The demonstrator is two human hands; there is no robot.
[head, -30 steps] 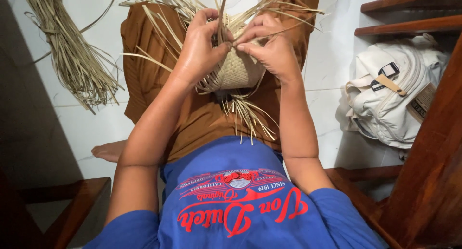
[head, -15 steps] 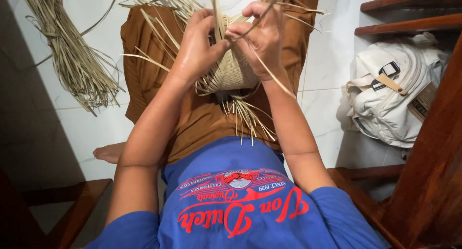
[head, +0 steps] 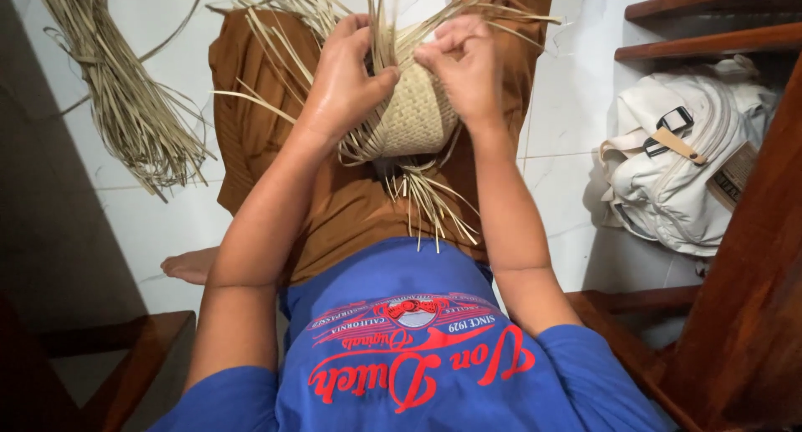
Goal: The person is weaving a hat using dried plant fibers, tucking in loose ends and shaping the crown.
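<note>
Both hands raised, fingers pinched

Half-woven straw basket – pale tan, tight plaited body, rounded, resting on the lap. Loose unwoven strips fan upward from its rim – more trail below toward the torso.

Both hands, left hand and right hand, grip a half-woven straw basket (loose strips lie on the floor's left edge).
</note>
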